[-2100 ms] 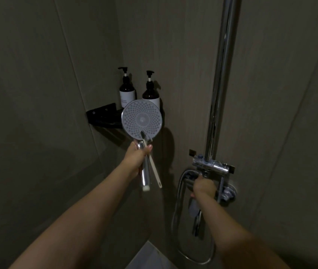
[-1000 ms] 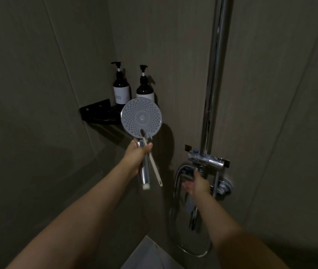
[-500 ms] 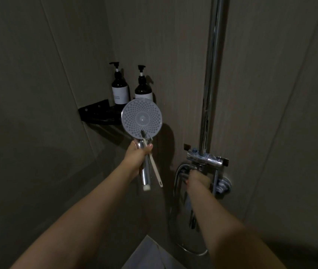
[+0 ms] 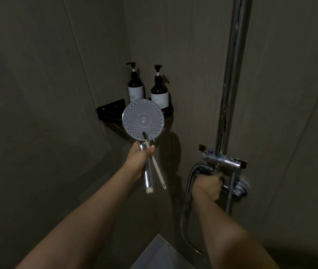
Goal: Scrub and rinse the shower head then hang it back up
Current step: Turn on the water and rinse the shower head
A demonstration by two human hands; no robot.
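Note:
My left hand (image 4: 137,160) grips the chrome handle of the round shower head (image 4: 143,119), whose grey nozzle face points at me. The same hand pinches a white toothbrush (image 4: 155,164) against the handle, bristles resting on the lower edge of the face. The handle's lower end is bare, with no hose on it. My right hand (image 4: 208,186) is curled around a control under the chrome valve body (image 4: 223,162) at the foot of the vertical shower pipe (image 4: 230,78). No water shows.
Two dark pump bottles (image 4: 135,86) (image 4: 159,92) stand on a black corner shelf (image 4: 110,110) just behind the shower head. A chrome hose (image 4: 186,206) loops down from the valve. Tiled walls close in on the left and right; a pale floor patch (image 4: 160,255) lies below.
My right hand let go of the valve about a second ago, opened briefly, and has gone back to grip the control under it. My left hand has kept the shower head and toothbrush still.

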